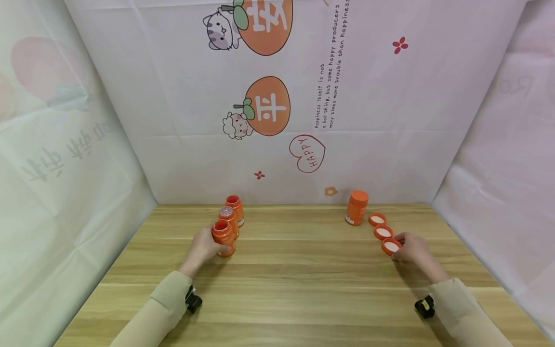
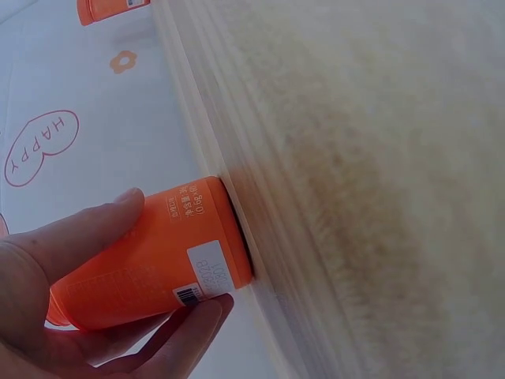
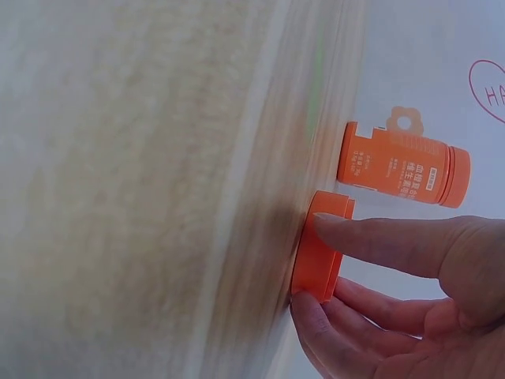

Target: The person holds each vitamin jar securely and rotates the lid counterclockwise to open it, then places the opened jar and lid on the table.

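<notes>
My left hand [image 1: 204,246] grips the nearest orange bottle [image 1: 223,239], which stands uncapped on the table. In the left wrist view the thumb lies along one side of this bottle [image 2: 150,260] and the fingers wrap the other. Behind it, in a row, come a bottle with a silvery seal over its mouth [image 1: 228,219] and another open bottle [image 1: 234,207]. On the right side, my right hand [image 1: 412,249] pinches the nearest orange lid [image 1: 391,246] between thumb and fingers. That lid [image 3: 319,249] lies upturned, its white inside showing in the head view.
Two more upturned lids, a middle one [image 1: 383,232] and a far one [image 1: 377,219], line up behind the held lid. A capped orange bottle [image 1: 357,208] stands at the back right. Printed white sheeting [image 1: 368,96] rises behind the wooden table [image 1: 299,279] and at both sides.
</notes>
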A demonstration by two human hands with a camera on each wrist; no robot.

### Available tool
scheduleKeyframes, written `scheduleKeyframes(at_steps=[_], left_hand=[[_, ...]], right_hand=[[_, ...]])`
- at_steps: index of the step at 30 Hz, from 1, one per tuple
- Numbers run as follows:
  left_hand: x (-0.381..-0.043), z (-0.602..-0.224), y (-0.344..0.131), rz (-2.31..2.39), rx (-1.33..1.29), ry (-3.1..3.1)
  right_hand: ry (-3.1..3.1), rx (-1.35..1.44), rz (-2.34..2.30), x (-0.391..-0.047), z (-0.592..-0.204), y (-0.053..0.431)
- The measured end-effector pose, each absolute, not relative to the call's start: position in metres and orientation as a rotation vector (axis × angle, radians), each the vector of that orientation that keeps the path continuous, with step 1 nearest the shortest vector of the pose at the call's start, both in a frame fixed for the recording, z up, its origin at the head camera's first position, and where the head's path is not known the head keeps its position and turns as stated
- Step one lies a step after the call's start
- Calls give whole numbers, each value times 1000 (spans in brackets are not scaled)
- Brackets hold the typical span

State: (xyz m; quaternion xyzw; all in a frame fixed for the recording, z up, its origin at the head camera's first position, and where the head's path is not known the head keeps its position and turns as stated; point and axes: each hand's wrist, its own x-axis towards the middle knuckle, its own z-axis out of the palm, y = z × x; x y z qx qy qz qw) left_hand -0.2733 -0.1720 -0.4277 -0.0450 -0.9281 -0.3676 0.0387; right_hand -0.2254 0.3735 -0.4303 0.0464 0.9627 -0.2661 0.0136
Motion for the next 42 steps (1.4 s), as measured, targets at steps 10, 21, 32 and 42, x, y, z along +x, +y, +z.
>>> scheduleKeyframes(at_steps=[10,21,32,42], left_hand=[[-268,-426,-174,-1147,-157,-2864],[-256,-423,-178,-1144,-134,-2895],[-239,-420,-185,-968,-52,-2964],[-224,-419,-187,-866,-83,-3008]], right_hand=[[2989,150,-838,-224,-430,375],[2971,131,-875,-212,-429,379],[3014,91,-822,-197,-429,372],[3025,135,-668,-186,-427,363]])
